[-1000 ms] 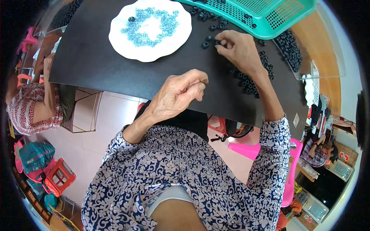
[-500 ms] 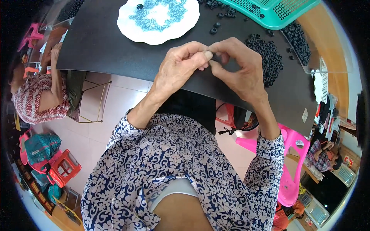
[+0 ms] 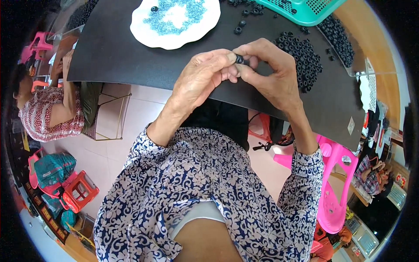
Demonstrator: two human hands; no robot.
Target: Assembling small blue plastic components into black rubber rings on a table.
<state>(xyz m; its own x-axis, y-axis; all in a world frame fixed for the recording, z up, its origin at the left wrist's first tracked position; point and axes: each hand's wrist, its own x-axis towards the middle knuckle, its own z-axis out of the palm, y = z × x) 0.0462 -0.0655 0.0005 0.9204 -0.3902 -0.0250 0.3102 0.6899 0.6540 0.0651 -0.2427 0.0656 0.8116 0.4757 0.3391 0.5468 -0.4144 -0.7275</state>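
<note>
Since a second ago the right hand has left the loose black rings; it meets the left hand, both pinching one small black ring above the black surface.

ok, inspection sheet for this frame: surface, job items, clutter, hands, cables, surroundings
Surface: black table top, mostly bare near its front edge.
Job's things: small black ring pinched between both hands; pile of black rings to the right; white plate carrying small blue beads and one black ring.
Clutter: loose black rings between plate and green basket.
Hands: left hand and right hand meet fingertip to fingertip on the ring, above the table edge.
Cables: nothing seen.
Surroundings: pink plastic chair at right; red stool at lower left; another person in a red patterned top seated at left.
</note>
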